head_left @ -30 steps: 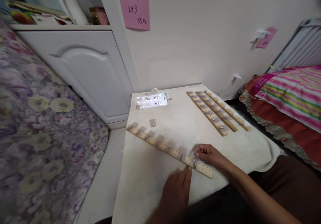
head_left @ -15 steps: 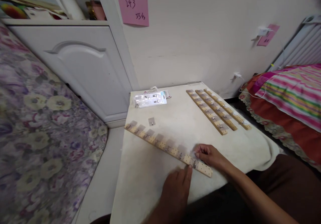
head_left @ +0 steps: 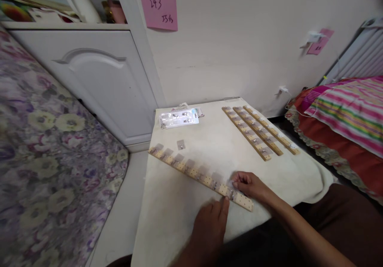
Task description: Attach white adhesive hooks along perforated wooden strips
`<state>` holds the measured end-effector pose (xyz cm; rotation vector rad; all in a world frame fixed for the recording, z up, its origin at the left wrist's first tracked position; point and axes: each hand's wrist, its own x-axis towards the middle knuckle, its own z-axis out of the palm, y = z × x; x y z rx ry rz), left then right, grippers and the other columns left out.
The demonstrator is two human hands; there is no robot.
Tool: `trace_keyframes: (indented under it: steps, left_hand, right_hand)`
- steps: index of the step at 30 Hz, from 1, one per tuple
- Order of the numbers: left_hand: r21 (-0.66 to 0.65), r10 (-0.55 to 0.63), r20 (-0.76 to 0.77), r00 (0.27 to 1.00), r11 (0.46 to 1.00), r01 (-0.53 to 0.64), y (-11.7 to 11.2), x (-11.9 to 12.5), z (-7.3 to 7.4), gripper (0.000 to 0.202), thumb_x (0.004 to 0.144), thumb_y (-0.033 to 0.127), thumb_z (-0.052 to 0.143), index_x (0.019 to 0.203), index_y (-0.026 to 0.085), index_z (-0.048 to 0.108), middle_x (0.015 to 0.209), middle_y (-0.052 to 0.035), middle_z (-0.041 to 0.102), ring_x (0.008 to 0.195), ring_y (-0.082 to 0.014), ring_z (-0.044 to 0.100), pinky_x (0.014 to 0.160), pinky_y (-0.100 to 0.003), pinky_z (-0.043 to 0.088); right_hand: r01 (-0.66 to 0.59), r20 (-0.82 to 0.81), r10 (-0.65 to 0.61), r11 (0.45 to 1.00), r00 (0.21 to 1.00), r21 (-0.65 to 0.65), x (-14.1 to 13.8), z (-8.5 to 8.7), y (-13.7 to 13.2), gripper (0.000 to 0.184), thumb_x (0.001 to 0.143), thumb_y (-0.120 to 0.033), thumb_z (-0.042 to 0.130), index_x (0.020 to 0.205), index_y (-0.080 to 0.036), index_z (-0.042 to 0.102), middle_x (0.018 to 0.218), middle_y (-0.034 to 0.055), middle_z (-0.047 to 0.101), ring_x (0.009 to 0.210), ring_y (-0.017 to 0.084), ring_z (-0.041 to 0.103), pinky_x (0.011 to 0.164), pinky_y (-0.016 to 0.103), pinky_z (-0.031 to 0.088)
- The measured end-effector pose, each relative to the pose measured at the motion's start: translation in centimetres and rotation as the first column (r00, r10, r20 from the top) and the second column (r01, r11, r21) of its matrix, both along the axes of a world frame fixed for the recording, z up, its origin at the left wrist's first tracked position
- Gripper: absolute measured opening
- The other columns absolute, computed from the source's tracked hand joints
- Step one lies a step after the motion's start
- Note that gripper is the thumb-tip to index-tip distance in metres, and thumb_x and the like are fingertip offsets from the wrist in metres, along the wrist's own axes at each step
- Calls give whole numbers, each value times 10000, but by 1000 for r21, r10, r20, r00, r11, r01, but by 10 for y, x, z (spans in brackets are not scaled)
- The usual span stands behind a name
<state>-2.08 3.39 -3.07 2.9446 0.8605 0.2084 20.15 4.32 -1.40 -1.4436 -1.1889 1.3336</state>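
Note:
A long pale wooden strip (head_left: 206,180) with small holes lies slantwise across the table, carrying a row of clear adhesive hooks (head_left: 201,173) with metal hooks on them. My right hand (head_left: 249,185) is closed, thumb and fingertips pinched at the upper edge of the clear pad of the hook (head_left: 231,194) nearest the strip's right end. From below, my left hand (head_left: 211,221) reaches the strip's near edge, an extended finger touching it beside that same hook. A single loose hook on a clear square pad (head_left: 181,144) lies beyond the strip.
Three more wooden strips (head_left: 247,133) with hooks rest side by side at the right of the cloth-covered table (head_left: 167,235). Clear packaging (head_left: 179,118) holding hooks is at the back left. A white cabinet (head_left: 89,83) and a floral-covered surface (head_left: 54,159) stand left; a bed (head_left: 353,111) is right.

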Motion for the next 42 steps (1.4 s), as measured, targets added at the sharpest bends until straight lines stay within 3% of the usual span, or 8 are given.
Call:
trace_keyframes:
  steps: [19, 28, 42]
  left_hand:
    - [32, -15, 11, 1000, 999, 15, -1, -1, 4, 604, 805, 64, 414, 1392, 91, 272, 1023, -122, 609, 848, -220, 550, 727, -360, 458]
    - [81, -7, 26, 1000, 997, 5, -2, -1, 3, 565, 843, 52, 393, 1393, 104, 274, 1074, -130, 607, 926, -222, 549, 797, -371, 468]
    - [23, -25, 6, 1000, 999, 24, 0, -1, 6, 590, 828, 92, 419, 1399, 101, 271, 1050, -128, 618, 881, -227, 564, 769, -376, 476]
  right_hand:
    - [-9, -19, 9, 1000, 1000, 13, 1, -2, 0, 201, 750, -347, 640, 723, -159, 574, 602, -40, 508, 520, 77, 405, 490, 203, 287]
    - [-17, 4, 17, 1000, 1000, 15, 1, -6, -1, 203, 774, -350, 633, 736, -162, 565, 585, -56, 463, 471, 58, 339, 445, 195, 258]
    - [2, -12, -2, 1000, 1000, 14, 0, -10, -1, 194, 774, -336, 633, 729, -160, 565, 584, -53, 466, 490, 64, 352, 463, 203, 246]
